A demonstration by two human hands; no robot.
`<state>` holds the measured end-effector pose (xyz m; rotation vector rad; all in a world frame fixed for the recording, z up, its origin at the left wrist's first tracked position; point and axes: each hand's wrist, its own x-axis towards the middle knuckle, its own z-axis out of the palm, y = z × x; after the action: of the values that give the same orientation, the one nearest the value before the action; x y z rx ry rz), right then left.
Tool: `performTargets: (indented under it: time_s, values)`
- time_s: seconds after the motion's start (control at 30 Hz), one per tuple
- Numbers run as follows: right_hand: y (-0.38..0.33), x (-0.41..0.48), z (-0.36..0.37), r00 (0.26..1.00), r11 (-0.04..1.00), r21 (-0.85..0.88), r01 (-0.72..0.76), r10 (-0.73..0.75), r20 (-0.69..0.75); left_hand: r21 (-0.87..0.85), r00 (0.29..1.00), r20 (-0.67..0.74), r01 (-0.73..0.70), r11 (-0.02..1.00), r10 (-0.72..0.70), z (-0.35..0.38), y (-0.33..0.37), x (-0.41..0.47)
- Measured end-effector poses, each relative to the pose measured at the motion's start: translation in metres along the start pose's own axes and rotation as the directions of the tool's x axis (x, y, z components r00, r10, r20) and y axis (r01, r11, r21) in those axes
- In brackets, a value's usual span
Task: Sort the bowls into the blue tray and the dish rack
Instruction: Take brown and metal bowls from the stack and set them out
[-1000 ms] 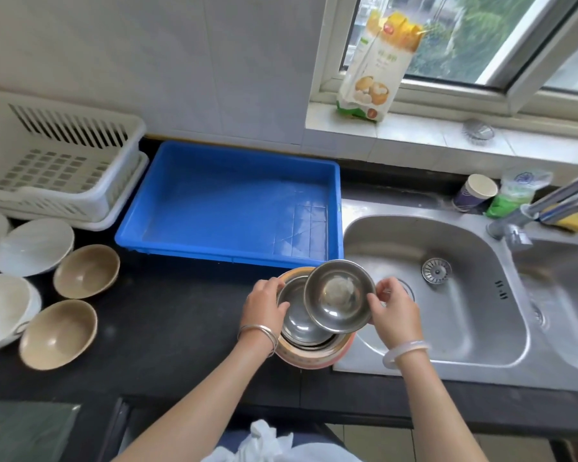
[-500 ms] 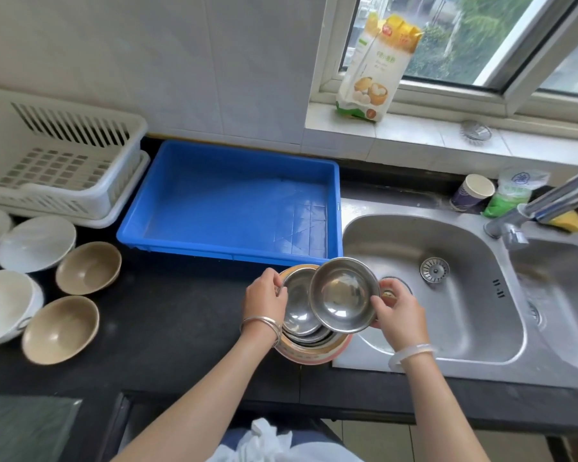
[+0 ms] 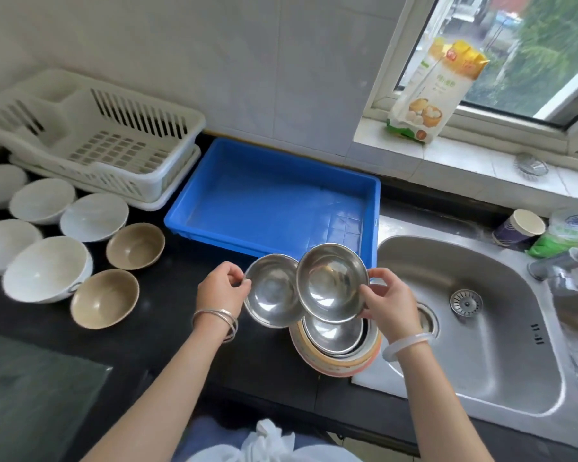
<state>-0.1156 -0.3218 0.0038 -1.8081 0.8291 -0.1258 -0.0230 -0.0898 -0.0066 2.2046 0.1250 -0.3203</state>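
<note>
Two steel bowls lifted from the stack, ahead of placing in the blue tray.

The left hand (image 3: pixel 221 288) pinches the rim of one steel bowl (image 3: pixel 270 291); the right hand (image 3: pixel 389 303) grips the rim of a second steel bowl (image 3: pixel 331 281), which overlaps the first. Both are held above the remaining stack (image 3: pixel 336 348) at the bench edge, just in front of the blue tray (image 3: pixel 274 198), which holds nothing. The dish rack (image 3: pixel 114 141) stands left of the tray, also unfilled; white bowls (image 3: pixel 94 216) and tan bowls (image 3: pixel 136 245) wait left of the tray. Judged step: separating metal bowls. The next move calls for carrying them forward over the tray's near wall and releasing them flat.
</note>
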Motion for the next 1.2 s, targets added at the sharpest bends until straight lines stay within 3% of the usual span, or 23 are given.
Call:
performTargets:
  time_s: [0.27,0.47,0.8,1.2]
  values:
    - [-0.024,0.013,0.090,0.961,0.998,0.025,-0.051,0.043,0.274,-0.139,0.951,-0.130,0.263,0.955,-0.280,-0.050,-0.068,-0.001]
    - [-0.029,0.016,0.161,0.930,0.990,-0.031,-0.140,0.142,0.339,-0.218,0.877,-0.202,0.394,0.893,-0.436,-0.078,-0.116,-0.008]
    - [-0.036,0.023,0.242,0.913,0.977,-0.087,-0.194,0.212,0.348,-0.211,0.854,-0.227,0.426,0.880,-0.468,-0.089,-0.150,-0.002]
    - [-0.033,0.033,0.275,0.892,0.954,-0.090,-0.286,0.299,0.338,-0.213,0.830,-0.229,0.466,0.859,-0.508,-0.089,-0.166,0.009]
